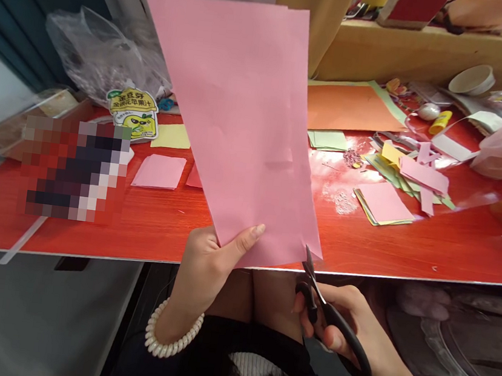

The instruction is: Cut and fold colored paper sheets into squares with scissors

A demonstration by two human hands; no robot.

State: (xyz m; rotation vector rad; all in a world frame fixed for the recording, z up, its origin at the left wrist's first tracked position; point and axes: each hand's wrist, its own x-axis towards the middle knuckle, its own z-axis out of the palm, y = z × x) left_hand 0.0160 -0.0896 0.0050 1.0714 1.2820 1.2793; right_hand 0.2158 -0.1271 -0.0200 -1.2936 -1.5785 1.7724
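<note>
A large pink sheet of paper point(237, 113) stands tilted up in front of me. My left hand point(209, 262) grips its lower left edge, thumb on the near face and the other fingers hidden behind. Black-handled scissors point(331, 314) are in my right hand point(348, 322), with fingers in the handle loops. Their blades point up and are slightly apart at the sheet's lower right corner, where a short slit shows. Behind the sheet, a stack of pink paper squares point(159, 172) lies on the left, and another stack of pink, yellow and green squares point(385, 203) on the right.
The red table point(248, 212) ends just before my lap. Coloured paper strips point(422, 172), an orange sheet point(352, 109), green squares point(329, 139) and a yellow glue stick point(440, 122) lie to the right. On the left are a yellow pouch point(132, 114), a plastic bag point(103, 54) and a blurred-out object point(79, 170).
</note>
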